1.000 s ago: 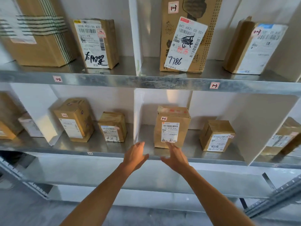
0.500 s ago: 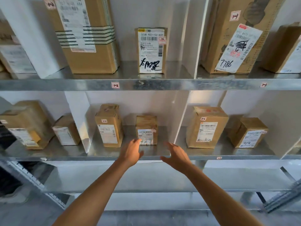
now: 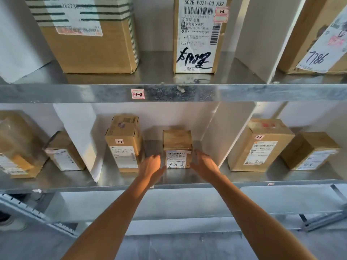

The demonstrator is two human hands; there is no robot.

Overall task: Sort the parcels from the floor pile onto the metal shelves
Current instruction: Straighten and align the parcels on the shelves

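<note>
A small taped parcel [image 3: 177,145] stands on the lower metal shelf [image 3: 187,180], between the left hand [image 3: 152,167] and the right hand [image 3: 203,165]. Both hands' fingers are loosely extended and grasp nothing. Blur hides whether they touch the parcel. A taller box [image 3: 124,143] stands just left of the left fingers.

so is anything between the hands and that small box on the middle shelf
Nothing visible. The left hand and right hand flank the small box; the taller box stands beside the left hand, not across its path.
</note>
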